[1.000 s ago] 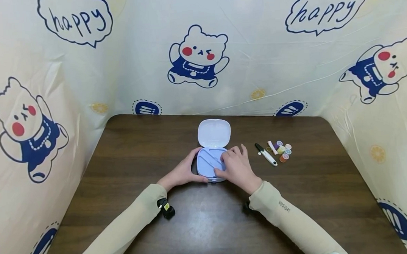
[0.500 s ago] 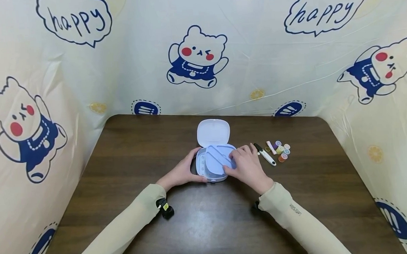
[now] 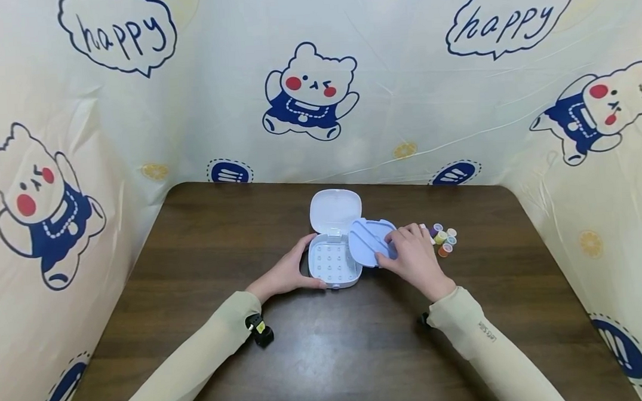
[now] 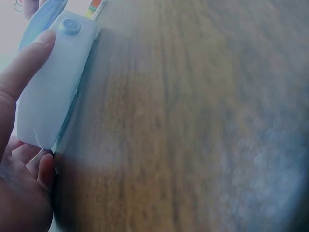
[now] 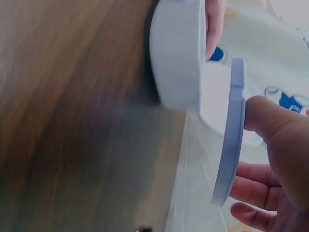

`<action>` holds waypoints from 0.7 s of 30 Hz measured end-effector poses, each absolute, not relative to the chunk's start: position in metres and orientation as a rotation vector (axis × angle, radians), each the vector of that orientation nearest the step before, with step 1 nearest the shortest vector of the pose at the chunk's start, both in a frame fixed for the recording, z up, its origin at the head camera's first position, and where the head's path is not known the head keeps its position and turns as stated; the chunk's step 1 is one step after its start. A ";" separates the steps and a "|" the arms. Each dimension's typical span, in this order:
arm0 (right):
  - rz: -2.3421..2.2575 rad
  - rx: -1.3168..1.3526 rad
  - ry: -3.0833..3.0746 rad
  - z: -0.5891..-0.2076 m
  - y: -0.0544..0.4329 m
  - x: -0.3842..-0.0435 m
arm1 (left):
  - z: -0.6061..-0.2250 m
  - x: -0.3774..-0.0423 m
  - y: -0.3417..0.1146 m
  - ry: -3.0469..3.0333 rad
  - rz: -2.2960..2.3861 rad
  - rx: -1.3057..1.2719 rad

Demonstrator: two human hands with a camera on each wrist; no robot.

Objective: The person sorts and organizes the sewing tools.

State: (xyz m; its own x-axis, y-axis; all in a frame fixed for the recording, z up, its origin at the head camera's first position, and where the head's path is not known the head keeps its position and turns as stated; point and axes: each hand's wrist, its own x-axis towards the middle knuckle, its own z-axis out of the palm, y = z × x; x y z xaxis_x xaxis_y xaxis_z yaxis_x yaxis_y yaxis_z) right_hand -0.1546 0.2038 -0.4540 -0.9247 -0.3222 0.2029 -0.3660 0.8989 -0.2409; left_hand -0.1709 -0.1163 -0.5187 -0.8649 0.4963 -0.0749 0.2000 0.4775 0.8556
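A light-blue plastic box (image 3: 335, 283) stands on the table with its lid (image 3: 336, 209) tipped back, and rows of small pegs show on its floor. My left hand (image 3: 284, 274) grips the box by its left side, thumb along the front wall near the round catch (image 4: 70, 26). With my right hand (image 3: 417, 256) I pinch a blue insert tray (image 3: 367, 244) by its right edge; a diagonal groove runs across its top. The tray is raised above the box's rim, overlapping its right side in the head view. In the right wrist view, a gap separates the tray (image 5: 229, 145) from the box (image 5: 176, 58).
Several small coloured thread spools (image 3: 442, 239) lie on the brown wooden table (image 3: 236, 228), right beyond my right hand. A patterned cloth (image 3: 402, 89) with cartoon bears hangs behind and beside the table.
The insert tray has come up out of the box and moved right with my right hand, uncovering the pegged floor. That hand now hides the black-and-white tool. My left hand has stayed put.
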 end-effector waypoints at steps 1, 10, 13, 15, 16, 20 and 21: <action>0.408 0.522 -2.899 -0.454 0.207 -0.157 | -0.519 -0.171 -0.116 2.415 1.339 0.585; 0.396 0.444 -2.816 -0.459 0.234 -0.177 | -0.520 -0.172 -0.116 2.409 1.350 0.584; 0.370 0.415 -2.834 -0.462 0.241 -0.186 | -0.521 -0.173 -0.117 2.408 1.358 0.584; 0.353 0.399 -2.857 -0.464 0.244 -0.192 | -0.522 -0.173 -0.116 2.409 1.359 0.592; 0.346 0.392 -2.872 -0.465 0.245 -0.194 | -0.523 -0.173 -0.116 2.411 1.355 0.593; 0.344 0.380 -2.916 -0.470 0.246 -0.205 | -0.525 -0.173 -0.116 2.413 1.350 0.593; 0.345 0.381 -2.921 -0.471 0.245 -0.208 | -0.525 -0.173 -0.116 2.412 1.350 0.593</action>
State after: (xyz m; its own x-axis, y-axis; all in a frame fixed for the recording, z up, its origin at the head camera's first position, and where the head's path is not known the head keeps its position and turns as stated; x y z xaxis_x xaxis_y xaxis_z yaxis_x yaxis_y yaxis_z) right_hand -0.2081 0.2451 -0.4711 -0.9520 -0.2305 0.2014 -0.2711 0.9404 -0.2051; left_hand -0.1733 -0.1160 -0.5248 -0.8653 0.4967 -0.0680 0.2017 0.4691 0.8598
